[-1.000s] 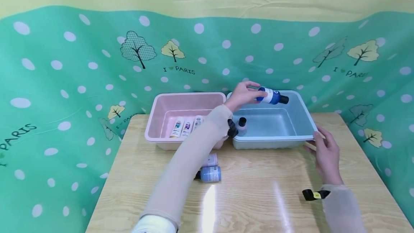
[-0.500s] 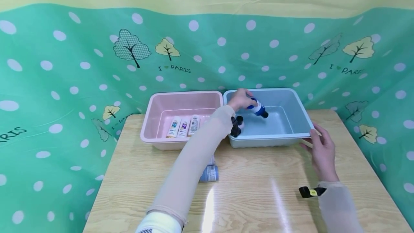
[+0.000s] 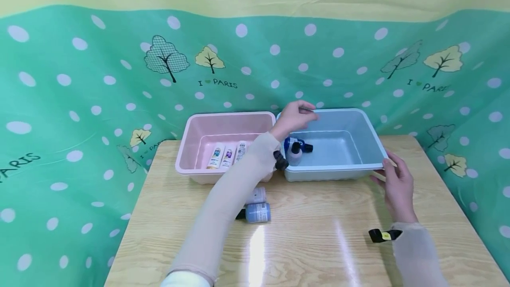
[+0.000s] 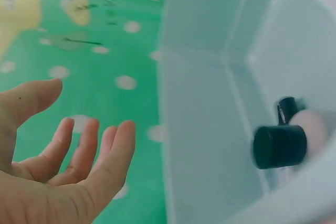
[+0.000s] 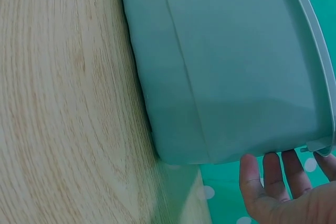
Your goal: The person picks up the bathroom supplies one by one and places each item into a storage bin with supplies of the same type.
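Note:
In the head view my left hand (image 3: 296,118) hovers over the back left of a blue plastic bin (image 3: 332,172); the left wrist view shows its fingers spread and loosely bent, holding nothing. Below it, inside the bin, a dark blue bottle (image 3: 292,141) with a black cap lies against the left wall. Closer to the front, a pale purple bottle (image 3: 294,158) with a black cap leans at the left wall. My right hand (image 3: 399,189) holds the bin's front right corner at the rim; in the right wrist view, fingertips (image 5: 249,165) touch the outer wall beneath it.
A pink bin (image 3: 231,116) stands left of the blue one, with several white tubes (image 3: 228,157) in it. On the wooden table (image 3: 311,225) in front lie a blue bottle (image 3: 258,213) and a pale purple bottle (image 3: 256,195), partly behind my left forearm. A patterned curtain (image 3: 279,70) hangs behind.
My left hand lowered the dark blue bottle into the blue bin's left side, let go of it and rose above the bin. The right hand has stayed at the corner.

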